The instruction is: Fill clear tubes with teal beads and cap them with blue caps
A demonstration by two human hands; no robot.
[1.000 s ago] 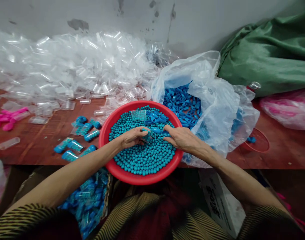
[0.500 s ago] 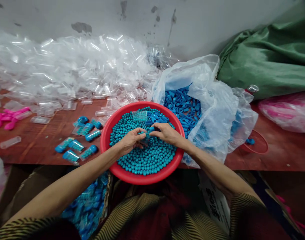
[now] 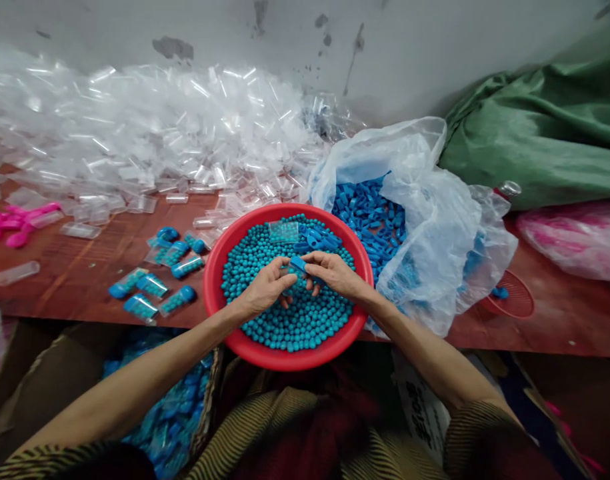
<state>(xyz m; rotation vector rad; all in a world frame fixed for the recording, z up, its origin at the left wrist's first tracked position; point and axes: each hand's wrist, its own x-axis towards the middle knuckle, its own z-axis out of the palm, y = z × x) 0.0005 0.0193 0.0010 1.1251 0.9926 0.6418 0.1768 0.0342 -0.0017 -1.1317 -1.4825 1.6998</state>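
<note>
Over a red basin (image 3: 213,283) of turquoise beads (image 3: 295,327), my two hands meet. My left hand (image 3: 269,288) is closed around a clear plastic tube, mostly hidden by the fingers. A blue plastic cap (image 3: 298,263) lies at the tube's end, pinched by my right hand (image 3: 335,273); whether it is fully seated I cannot tell. Behind the hands, several loose blue caps (image 3: 321,239) and an empty-looking clear tube (image 3: 283,232) rest on the beads. Left of the basin lie several bead-filled tubes with blue caps (image 3: 153,285).
A large heap of clear tubes (image 3: 135,127) lines the wall. Right of the basin, an open plastic bag (image 3: 429,220) holds blue caps. Beyond it are a red basket (image 3: 517,300) and green cloth (image 3: 525,133). Below the table edge, a carton (image 3: 212,393) contains capped tubes.
The right hand has moved in against the left, and the blue cap now lies across between the fingers of both hands. The view has shifted slightly.
</note>
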